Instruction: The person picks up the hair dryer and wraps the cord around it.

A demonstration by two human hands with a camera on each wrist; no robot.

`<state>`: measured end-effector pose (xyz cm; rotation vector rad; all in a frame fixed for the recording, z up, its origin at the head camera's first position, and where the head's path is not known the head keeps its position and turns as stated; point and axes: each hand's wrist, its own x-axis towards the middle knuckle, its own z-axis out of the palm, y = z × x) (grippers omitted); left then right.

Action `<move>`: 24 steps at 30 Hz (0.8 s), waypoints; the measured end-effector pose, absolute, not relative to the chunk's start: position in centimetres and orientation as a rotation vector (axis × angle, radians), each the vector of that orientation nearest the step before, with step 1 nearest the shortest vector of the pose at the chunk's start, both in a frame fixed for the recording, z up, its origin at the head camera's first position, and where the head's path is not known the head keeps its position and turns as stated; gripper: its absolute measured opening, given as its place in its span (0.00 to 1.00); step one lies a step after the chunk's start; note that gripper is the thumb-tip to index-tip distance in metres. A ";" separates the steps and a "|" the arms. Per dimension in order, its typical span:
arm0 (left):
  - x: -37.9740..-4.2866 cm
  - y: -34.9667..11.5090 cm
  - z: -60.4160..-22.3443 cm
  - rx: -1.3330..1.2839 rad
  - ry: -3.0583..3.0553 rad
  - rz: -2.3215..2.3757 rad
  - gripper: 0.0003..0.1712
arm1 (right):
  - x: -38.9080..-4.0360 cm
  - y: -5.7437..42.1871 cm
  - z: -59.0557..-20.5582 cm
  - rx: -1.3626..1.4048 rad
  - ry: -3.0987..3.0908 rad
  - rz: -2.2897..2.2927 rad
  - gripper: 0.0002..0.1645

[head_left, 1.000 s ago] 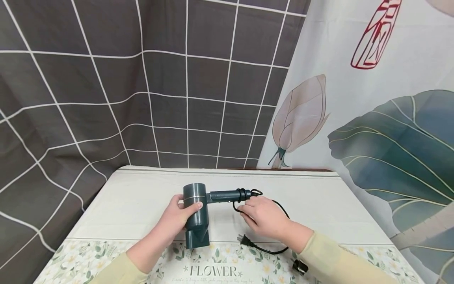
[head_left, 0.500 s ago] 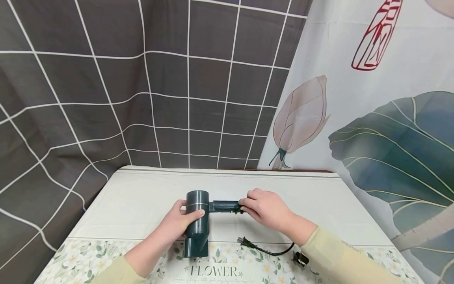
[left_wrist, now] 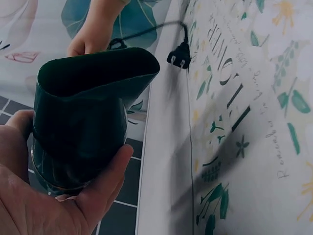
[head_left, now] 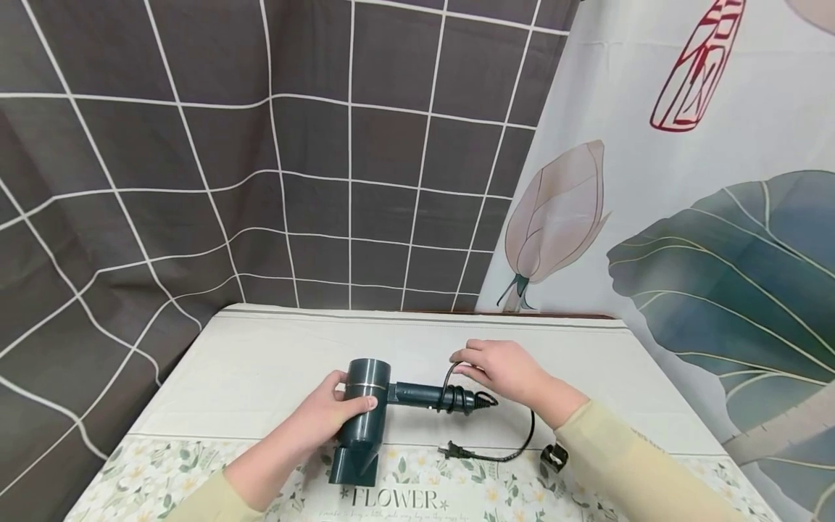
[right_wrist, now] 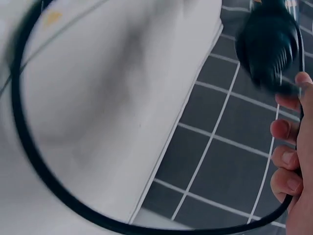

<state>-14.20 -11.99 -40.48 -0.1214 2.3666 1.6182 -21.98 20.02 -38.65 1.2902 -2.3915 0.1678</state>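
Observation:
My left hand grips a dark teal hair dryer round its barrel, thumb across the front. The flat nozzle points toward me, and the handle reaches out to the right. Several turns of black cord are wound round the handle's end. My right hand pinches the cord just above and right of the handle's tip. In the right wrist view its fingers curl round the cord, which sweeps away in a wide loop. The two-pin plug hangs at the cord's free end, over the floral cloth.
A white tablecloth with a floral front band printed "FLOWER" covers the table. A small black object shows beside the right sleeve. Behind the table hang a dark grid curtain and a pale floral curtain.
The hair dryer has come slightly nearer and its handle now tilts down to the right. My right hand passed over the handle's end and lifted off it, still holding the cord.

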 end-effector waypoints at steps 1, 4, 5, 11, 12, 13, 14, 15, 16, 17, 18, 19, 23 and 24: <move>-14.2 -12.0 -40.5 -0.109 2.359 1.617 0.47 | -22.1 20.1 -38.6 1.284 -2.405 0.171 0.11; -14.1 -12.0 -40.5 -0.075 2.344 1.621 0.45 | -22.7 20.5 -38.6 1.261 -2.430 0.177 0.09; -14.1 -12.0 -40.6 -0.063 2.337 1.625 0.44 | -22.8 20.6 -38.7 1.250 -2.436 0.173 0.09; -14.0 -12.1 -40.5 -0.009 2.289 1.637 0.44 | -23.5 21.0 -38.8 1.168 -2.498 0.179 0.10; -13.9 -12.1 -40.5 -0.001 2.281 1.640 0.44 | -23.6 21.1 -38.8 1.156 -2.509 0.181 0.11; -14.0 -12.2 -40.5 0.003 2.272 1.645 0.44 | -23.7 21.1 -38.8 1.146 -2.519 0.185 0.11; -14.0 -12.2 -40.5 0.004 2.264 1.650 0.44 | -23.8 21.1 -38.8 1.135 -2.529 0.190 0.12; -14.0 -12.2 -40.5 0.008 2.260 1.651 0.44 | -23.9 21.1 -38.8 1.123 -2.539 0.198 0.12; -14.0 -12.2 -40.6 0.012 2.257 1.654 0.43 | -24.0 21.2 -38.8 1.112 -2.550 0.209 0.13; -14.0 -12.2 -40.6 0.012 2.253 1.657 0.42 | -24.1 21.2 -38.8 1.100 -2.561 0.218 0.13; -14.0 -12.2 -40.6 0.010 2.255 1.657 0.42 | -24.2 21.3 -38.8 1.087 -2.571 0.223 0.14; -14.0 -12.2 -40.6 0.009 2.256 1.657 0.41 | -24.3 21.3 -38.8 1.074 -2.580 0.233 0.14; -13.9 -12.3 -40.7 0.008 2.250 1.664 0.39 | -24.7 21.3 -39.2 1.043 -2.602 0.249 0.13; -13.9 -12.3 -40.8 0.010 2.249 1.666 0.40 | -24.8 21.3 -39.2 1.044 -2.602 0.259 0.13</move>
